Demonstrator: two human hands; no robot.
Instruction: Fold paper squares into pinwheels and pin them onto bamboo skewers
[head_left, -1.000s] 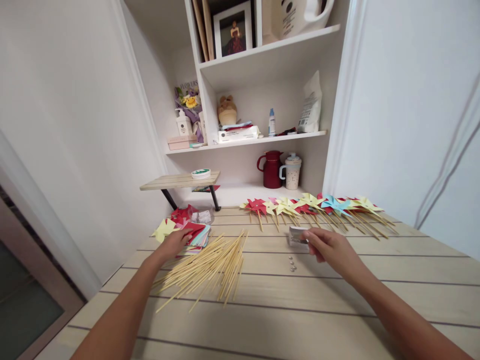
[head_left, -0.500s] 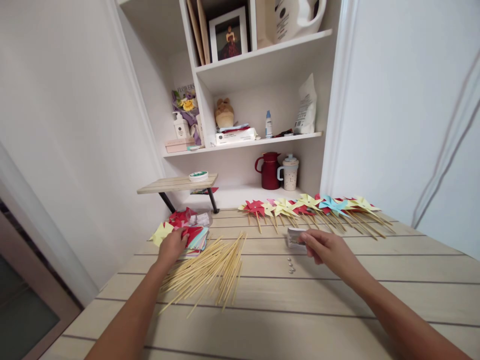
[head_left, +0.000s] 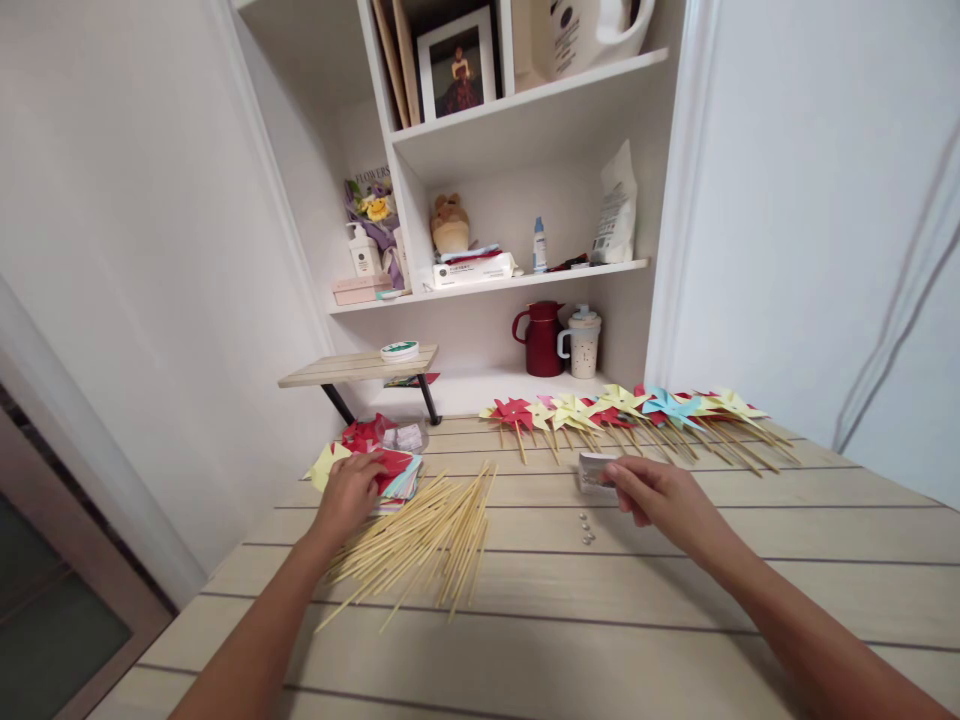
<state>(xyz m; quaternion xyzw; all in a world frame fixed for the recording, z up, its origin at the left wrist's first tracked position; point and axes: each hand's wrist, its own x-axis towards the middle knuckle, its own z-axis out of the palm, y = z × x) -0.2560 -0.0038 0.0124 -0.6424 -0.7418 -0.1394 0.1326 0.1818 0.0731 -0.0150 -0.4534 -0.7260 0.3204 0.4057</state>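
My left hand (head_left: 349, 492) rests at the left side of a stack of coloured paper sheets (head_left: 401, 478), fingers stretched out over the red top sheet. Just in front of the stack lies a loose pile of thin wooden sticks (head_left: 420, 540). My right hand (head_left: 651, 490) is closed in a pinch at the right edge of a small pale box (head_left: 595, 472). What those fingertips hold, if anything, is too small to make out. Several small shiny metal pieces (head_left: 586, 528) lie on the table in front of the box.
Finished paper pinwheels (head_left: 671, 405) on sticks line the table's back right. Red folded paper (head_left: 365, 433) and a clear bag (head_left: 405, 436) lie at the back left, near a small raised stand (head_left: 360, 366). Shelves behind hold a red jug (head_left: 543, 340) and a cup (head_left: 583, 343).
My left hand's fingers have loosened and spread over the paper stack. The right hand stays pinched by the small box. The whole view has shifted slightly.
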